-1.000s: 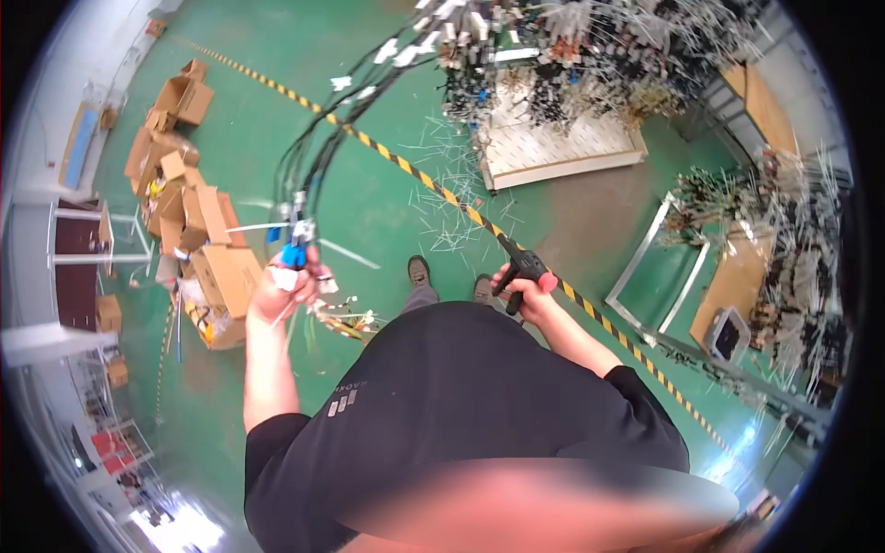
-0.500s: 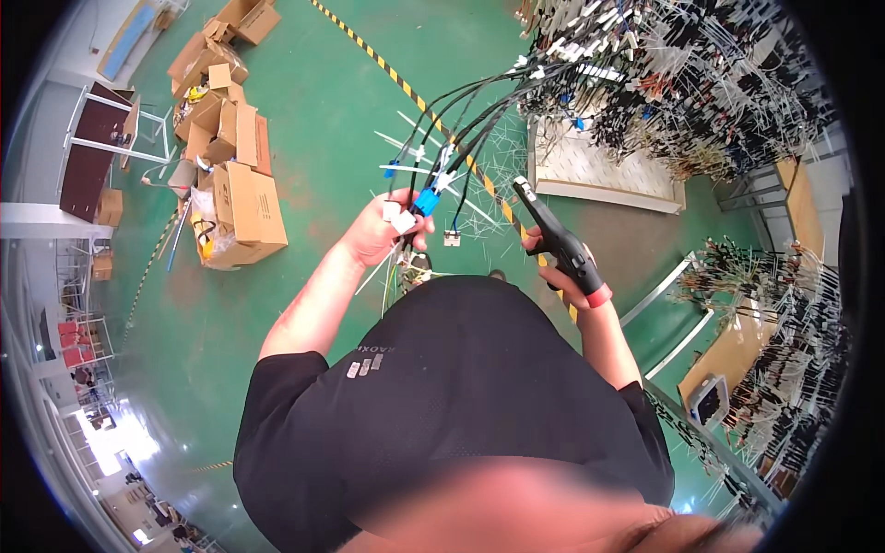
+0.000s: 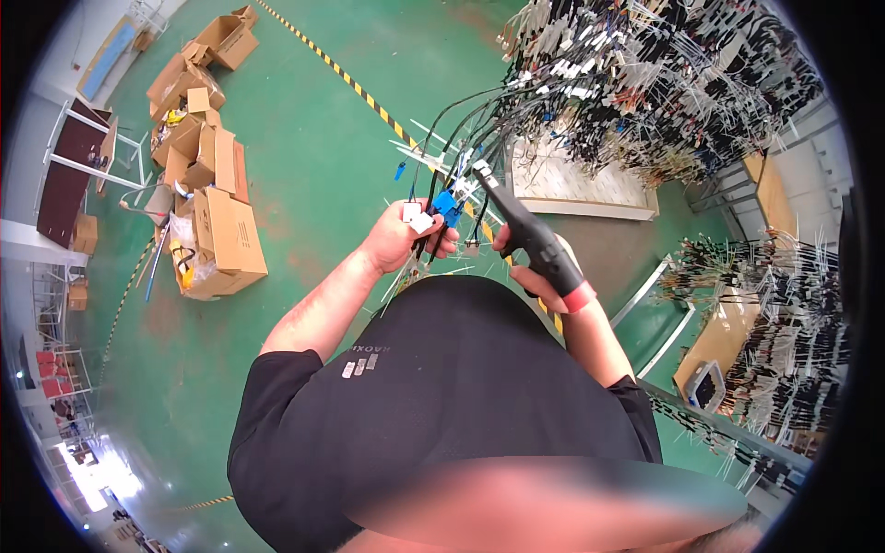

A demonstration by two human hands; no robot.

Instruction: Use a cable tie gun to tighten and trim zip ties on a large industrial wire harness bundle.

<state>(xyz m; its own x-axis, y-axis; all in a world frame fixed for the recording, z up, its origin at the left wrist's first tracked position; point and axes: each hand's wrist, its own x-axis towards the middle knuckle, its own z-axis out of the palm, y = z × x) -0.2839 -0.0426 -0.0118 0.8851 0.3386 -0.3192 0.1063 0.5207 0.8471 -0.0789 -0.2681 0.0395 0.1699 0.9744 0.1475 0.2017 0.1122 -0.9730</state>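
Note:
My left hand (image 3: 389,243) is closed around a wire harness (image 3: 449,136) of black cables, near its end. White connectors (image 3: 422,223) and blue connectors (image 3: 448,205) stick out beside its fingers. Thin white cable ties (image 3: 426,158) poke out of the bundle in several directions. In my right hand (image 3: 546,293) is a black cable tie gun (image 3: 533,238) with a red end, gripped by its handle. Its narrow nose reaches up and left to the bundle, just above the blue connectors. Whether the nose touches a tie I cannot tell.
At the upper right hangs a dense mass of wire harnesses (image 3: 645,83) over a pale board (image 3: 581,180). More harnesses (image 3: 784,359) and a metal rail (image 3: 668,341) are on the right. Open cardboard boxes (image 3: 235,244) line the left. Yellow-black tape (image 3: 336,69) crosses the green floor.
The cable tie gun has moved left and up, its nose now at the harness instead of apart from it. My left hand still holds the bundle, slightly further right.

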